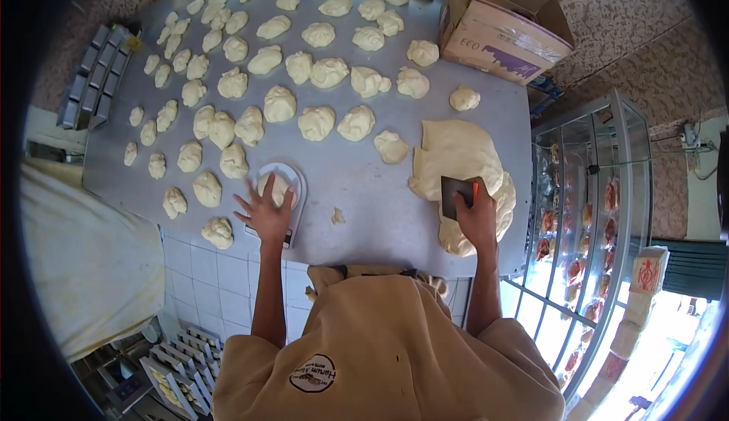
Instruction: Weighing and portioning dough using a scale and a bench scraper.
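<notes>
My left hand (pixel 267 210) is spread open over a white kitchen scale (pixel 297 186), its fingers touching a piece of dough (pixel 278 189) on the round pan. My right hand (pixel 476 210) is closed around the orange-edged handle of a dark, flat dough scraper (pixel 449 197). The scraper's blade lies over a large slab of pale dough (pixel 459 148) at the right of the metal table. Between the two hands a small dough scrap (pixel 338 216) rests on the tabletop.
Many dough pieces (pixel 316 123) cover the far and left parts of the metal table (pixel 364 186). An open cardboard box (pixel 501 34) stands at the far right corner. Metal baking tins (pixel 95 75) sit at the left edge. A glass display case (pixel 592 216) stands to the right.
</notes>
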Motion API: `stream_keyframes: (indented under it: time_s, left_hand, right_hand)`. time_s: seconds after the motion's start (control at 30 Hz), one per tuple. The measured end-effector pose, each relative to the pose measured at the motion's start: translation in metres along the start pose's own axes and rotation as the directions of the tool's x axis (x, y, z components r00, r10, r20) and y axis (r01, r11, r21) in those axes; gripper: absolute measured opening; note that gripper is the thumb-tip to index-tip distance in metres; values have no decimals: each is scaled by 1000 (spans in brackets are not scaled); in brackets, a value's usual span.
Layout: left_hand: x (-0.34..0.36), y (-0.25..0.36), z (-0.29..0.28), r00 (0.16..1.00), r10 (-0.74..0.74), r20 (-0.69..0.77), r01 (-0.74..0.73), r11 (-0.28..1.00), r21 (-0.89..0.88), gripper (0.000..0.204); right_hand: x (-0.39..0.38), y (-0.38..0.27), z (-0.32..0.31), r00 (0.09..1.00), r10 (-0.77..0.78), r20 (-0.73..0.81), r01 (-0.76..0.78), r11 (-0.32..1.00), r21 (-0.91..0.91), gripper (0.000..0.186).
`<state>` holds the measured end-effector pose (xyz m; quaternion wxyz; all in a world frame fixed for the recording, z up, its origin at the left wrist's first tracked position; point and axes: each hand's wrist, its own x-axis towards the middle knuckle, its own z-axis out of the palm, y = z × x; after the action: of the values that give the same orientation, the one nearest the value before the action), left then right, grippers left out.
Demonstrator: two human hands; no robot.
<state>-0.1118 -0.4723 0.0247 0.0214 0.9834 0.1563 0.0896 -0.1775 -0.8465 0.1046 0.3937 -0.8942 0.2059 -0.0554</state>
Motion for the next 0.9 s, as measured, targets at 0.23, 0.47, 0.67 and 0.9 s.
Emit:
stream_keyframes:
  time_s: [0.23, 0.47, 0.67, 0.9]
  left_hand:
    - [-23, 214, 9, 646, 757, -102, -421, 242, -874, 77]
    - [-21, 231, 89, 611, 792, 8, -256, 207, -944, 73]
    - [-55, 171, 68, 631, 763, 141, -259, 378, -889, 62]
    - [-82, 145, 43, 780, 524, 341, 80, 457, -886, 53]
  right_hand:
    - [95, -3, 60, 987, -152, 54, 161, 936, -314, 24]
    - [134, 21, 99, 997, -79, 23, 82, 931, -355, 24]
    - [81, 8, 52, 990, 4, 139, 10, 995, -98, 30]
    - [26, 29, 105, 990, 140, -11, -140, 981, -133, 27]
